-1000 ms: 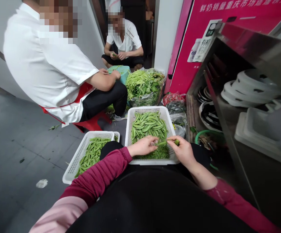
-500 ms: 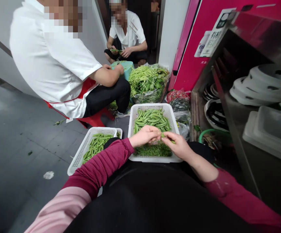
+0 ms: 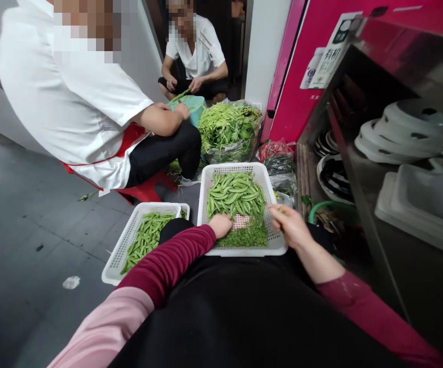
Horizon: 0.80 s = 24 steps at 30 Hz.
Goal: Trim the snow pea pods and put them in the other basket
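At the left of the frame, a person in a white shirt (image 3: 79, 97) sits on a red stool (image 3: 144, 190). Right of the stool, lower down, a white basket (image 3: 111, 266) holds green pods (image 3: 149, 236). At upper centre, another person (image 3: 200, 51) crouches behind a turquoise tub (image 3: 197, 110), beside a heap of leafy greens (image 3: 231, 128). The left hand (image 3: 222, 225) is in the larger basket (image 3: 205, 194) at centre, its fingers curled in near the pea pods (image 3: 234, 194) and the green scraps (image 3: 244, 236); whether it grips anything cannot be told. The pea pods fill the far part of this basket, the scraps the near part. The right hand (image 3: 287, 223) is over the basket's right side, fingers bent and partly closed, blurred at the tips; its hold is unclear. Farther right, pale dishes (image 3: 413, 132) stand on a metal shelf (image 3: 359, 189).
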Each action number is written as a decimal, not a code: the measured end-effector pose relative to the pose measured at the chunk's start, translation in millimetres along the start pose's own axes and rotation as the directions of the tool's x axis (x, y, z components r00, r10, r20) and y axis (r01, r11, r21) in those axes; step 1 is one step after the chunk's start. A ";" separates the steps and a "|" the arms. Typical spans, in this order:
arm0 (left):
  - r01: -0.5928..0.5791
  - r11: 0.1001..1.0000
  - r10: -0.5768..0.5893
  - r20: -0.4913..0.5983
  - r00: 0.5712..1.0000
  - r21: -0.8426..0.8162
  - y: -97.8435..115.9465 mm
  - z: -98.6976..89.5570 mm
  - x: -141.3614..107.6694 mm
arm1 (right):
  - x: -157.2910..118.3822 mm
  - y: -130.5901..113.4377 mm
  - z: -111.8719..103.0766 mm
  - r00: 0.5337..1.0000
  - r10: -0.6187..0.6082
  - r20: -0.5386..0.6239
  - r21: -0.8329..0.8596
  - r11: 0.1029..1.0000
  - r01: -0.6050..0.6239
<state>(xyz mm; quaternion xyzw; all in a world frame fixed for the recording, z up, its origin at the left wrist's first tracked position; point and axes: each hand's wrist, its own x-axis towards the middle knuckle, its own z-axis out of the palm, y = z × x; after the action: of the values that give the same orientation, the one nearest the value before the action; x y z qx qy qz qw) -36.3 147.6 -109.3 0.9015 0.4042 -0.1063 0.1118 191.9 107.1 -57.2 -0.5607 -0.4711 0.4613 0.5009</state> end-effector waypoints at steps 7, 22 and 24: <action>-0.072 0.996 0.071 0.034 0.997 0.044 -1.6 1.1 8.0 | -7.9 32.6 76.6 0.672 0.145 0.726 -0.639 0.504 0.582; 0.029 0.226 -0.258 -0.031 0.966 -0.974 6.2 -47.3 -11.3 | 2.4 19.3 44.2 0.906 -0.170 0.389 -0.666 0.628 0.403; 0.014 0.204 -0.268 -0.042 0.963 -0.979 14.3 -47.9 -10.4 | 2.1 18.7 51.5 0.908 -0.226 0.354 -0.630 0.659 0.410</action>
<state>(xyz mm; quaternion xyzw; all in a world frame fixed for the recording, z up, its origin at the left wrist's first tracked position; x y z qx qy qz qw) -27.5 144.8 -59.1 0.5976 0.4712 0.2519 0.5978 142.4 114.7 -79.7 -0.5531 -0.7579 0.2214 0.2658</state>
